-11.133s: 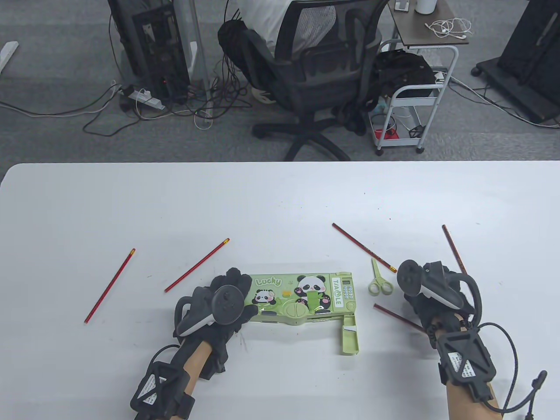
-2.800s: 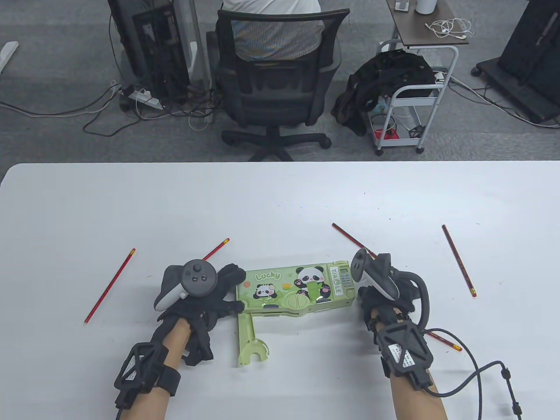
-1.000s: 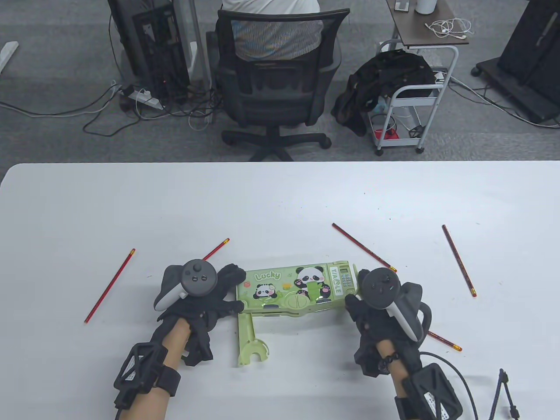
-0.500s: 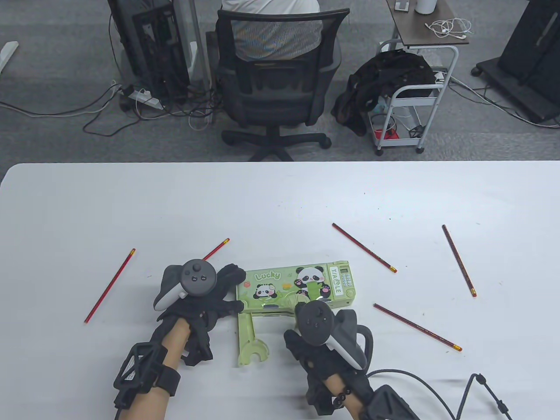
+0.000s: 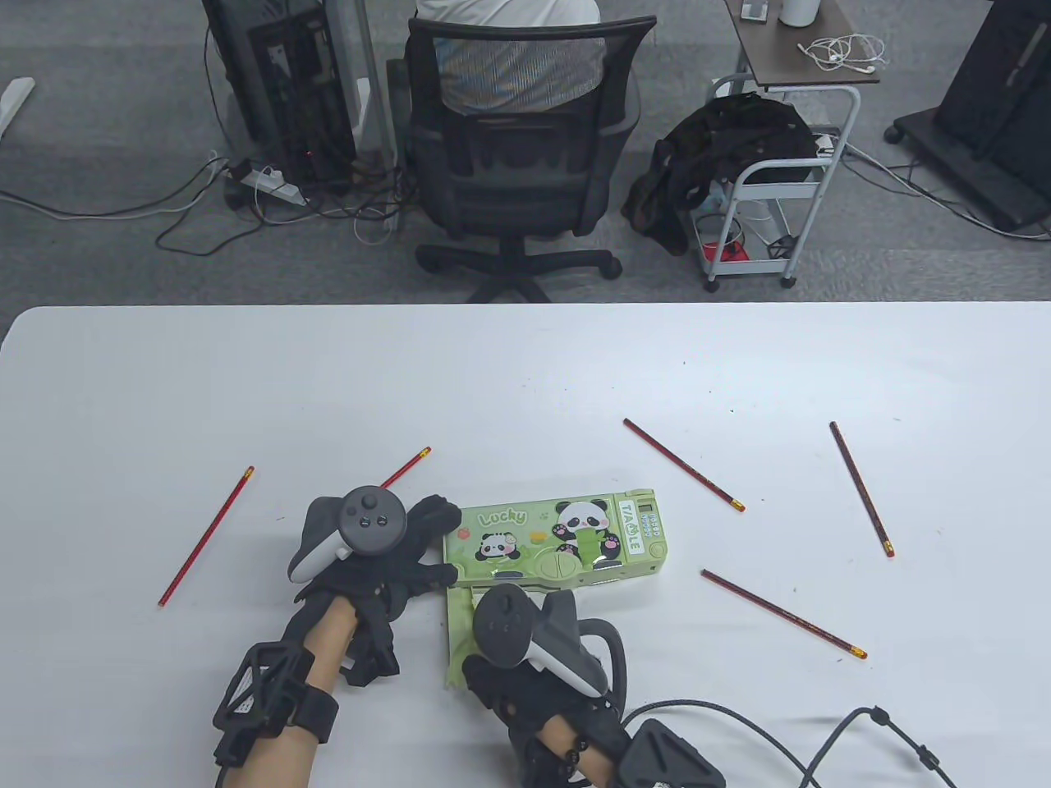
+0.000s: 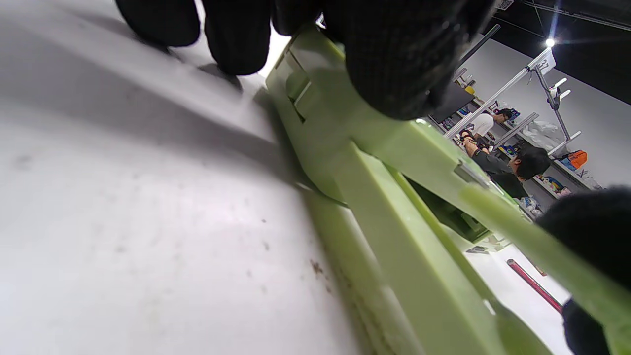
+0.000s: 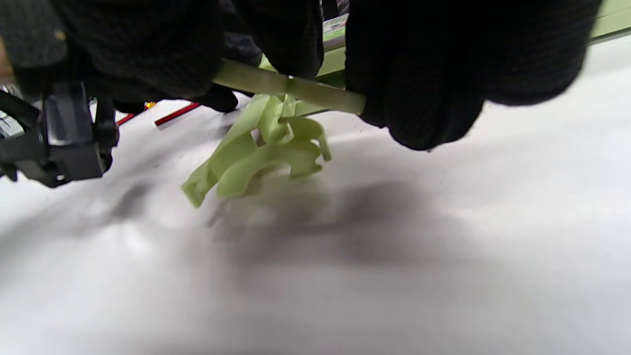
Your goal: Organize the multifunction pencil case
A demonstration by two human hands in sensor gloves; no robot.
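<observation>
Nearest, at six o'clock, the right hand (image 5: 525,657) has its fingers (image 7: 419,74) pinching the green fold-out arm (image 7: 261,148). At eight o'clock, the left hand (image 5: 369,566) grips the closed pencil case (image 5: 558,538); contents hidden. Red pencils (image 5: 681,464) lie beyond.

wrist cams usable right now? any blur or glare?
Left wrist view: pencil case soft and close, near table smeared, ceiling lamp flares top right. Right wrist view: swing-out holder motion-blurred under the right hand, dark shadow beneath. Table view: sharp, evenly lit, mild edge distortion.
</observation>
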